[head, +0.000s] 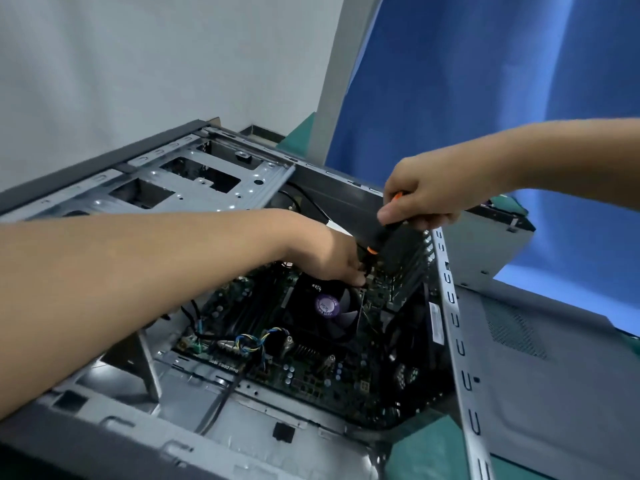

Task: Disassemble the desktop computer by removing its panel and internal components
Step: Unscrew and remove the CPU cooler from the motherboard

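Right hand [419, 199] grips the screwdriver [381, 234], slanting down to the fan's [329, 308] far corner; left hand [332, 254] perhaps pinches its tip.

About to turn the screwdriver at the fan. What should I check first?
1. Panel off, lying right of the case: ok.
2. Right hand has a grip on the screwdriver handle: ok.
3. Left hand down at the shaft, at the fan's far edge: ok.
4. Tip seated in a screw: cannot tell, the left hand hides it.
5. Wires clear of the screwdriver: ok, they lie on the fan's near side.
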